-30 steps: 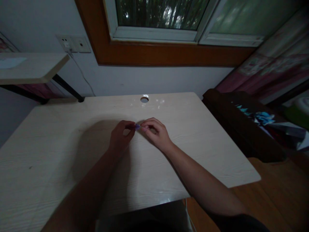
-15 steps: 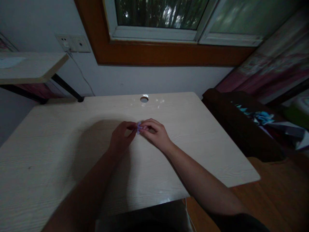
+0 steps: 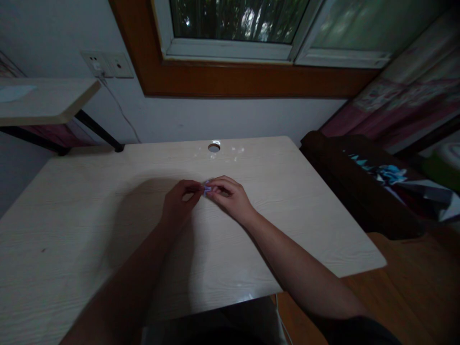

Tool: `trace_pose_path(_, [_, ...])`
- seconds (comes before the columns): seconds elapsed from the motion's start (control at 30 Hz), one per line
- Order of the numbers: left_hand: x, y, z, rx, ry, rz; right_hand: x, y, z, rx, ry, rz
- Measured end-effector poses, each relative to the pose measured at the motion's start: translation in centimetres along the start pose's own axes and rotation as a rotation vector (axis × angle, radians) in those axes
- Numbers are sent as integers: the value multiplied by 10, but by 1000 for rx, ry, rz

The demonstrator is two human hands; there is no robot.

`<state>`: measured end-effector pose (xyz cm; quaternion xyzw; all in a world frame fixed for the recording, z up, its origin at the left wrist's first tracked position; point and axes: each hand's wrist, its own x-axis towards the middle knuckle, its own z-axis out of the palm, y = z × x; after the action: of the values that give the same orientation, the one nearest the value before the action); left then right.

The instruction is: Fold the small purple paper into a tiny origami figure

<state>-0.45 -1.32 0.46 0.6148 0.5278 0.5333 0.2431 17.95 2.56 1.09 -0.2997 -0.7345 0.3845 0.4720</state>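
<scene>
Pinching with left hand (image 3: 175, 203) and right hand (image 3: 237, 200), each closed to thumb and fingertips on one small purple piece (image 3: 207, 189) between them. Likely mid fine two-handed adjustment; calling next for light, steady fingertip pressure. Looks partly covered, too small and dim to make out in shape. Held over pale desk (image 3: 280, 230), short of round hole (image 3: 214, 148).

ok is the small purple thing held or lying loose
Held: the left hand and right hand both pinch the small purple thing.
</scene>
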Motion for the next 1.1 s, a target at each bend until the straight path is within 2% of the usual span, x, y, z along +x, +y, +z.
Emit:
trace_pose_path(0.37, [-1,-4,2,-151,10,-77,0,0,-1,-110,34,-68])
trace_pose_path(0.53, [2,-3,1,-126,-27,23,0,-1,-1,-142,43,-103])
trace_pose_path(0.73, [4,-1,-1,11,-104,133,-1,1,-1,-150,34,-117])
trace_pose_path(1.1, [5,-3,-1,46,-71,27,0,-3,-2,-129,35,-68])
